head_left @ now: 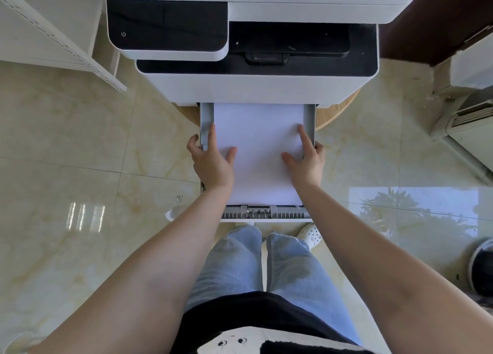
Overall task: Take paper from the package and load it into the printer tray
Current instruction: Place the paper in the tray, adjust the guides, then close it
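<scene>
The paper [260,151] is pressed flat in the tray [309,119] by the left hand [213,161] and right hand [306,161], both spread open (nothing gripped); edges could get buckled against the side guides if it's shoved in skewed.

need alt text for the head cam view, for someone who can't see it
Seen from above, a person's left hand and right hand press flat on a stack of white paper lying in the pulled-out printer tray. The white and black printer stands beyond it on a glossy tiled floor.
</scene>
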The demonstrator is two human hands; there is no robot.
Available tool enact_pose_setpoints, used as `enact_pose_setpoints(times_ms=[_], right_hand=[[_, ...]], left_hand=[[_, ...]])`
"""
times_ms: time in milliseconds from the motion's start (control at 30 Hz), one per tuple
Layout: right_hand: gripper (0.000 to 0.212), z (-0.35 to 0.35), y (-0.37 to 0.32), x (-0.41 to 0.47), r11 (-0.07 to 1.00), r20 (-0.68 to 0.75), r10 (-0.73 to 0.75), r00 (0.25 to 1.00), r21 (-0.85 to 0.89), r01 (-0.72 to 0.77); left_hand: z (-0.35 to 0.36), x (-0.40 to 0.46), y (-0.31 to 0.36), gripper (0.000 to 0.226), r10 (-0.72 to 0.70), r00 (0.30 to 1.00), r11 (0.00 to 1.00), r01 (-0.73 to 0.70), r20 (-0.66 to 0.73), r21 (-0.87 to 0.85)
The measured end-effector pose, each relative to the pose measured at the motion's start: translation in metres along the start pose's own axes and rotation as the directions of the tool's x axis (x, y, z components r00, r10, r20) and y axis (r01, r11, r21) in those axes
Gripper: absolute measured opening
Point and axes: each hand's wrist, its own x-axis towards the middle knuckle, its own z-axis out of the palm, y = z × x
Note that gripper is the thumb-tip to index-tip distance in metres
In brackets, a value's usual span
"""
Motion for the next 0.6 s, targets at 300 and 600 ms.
enact_pose_setpoints(times_ms=[300,600], right_hand=[[0.074,0.004,0.002,0.000,0.999,-0.032,-0.016,0.999,-0.036,0.014],[0.058,-0.023,0.001,-0.013,0.996,0.043,-0.039,0.998,0.086,0.035]], left_hand=[[-0.002,-0.002,0.002,0.080,0.000,0.999,0.999,-0.001,0.036,0.043],[-0.016,-0.004,-0.006,0.072,0.051,0.994,0.995,-0.043,0.097,-0.090]])
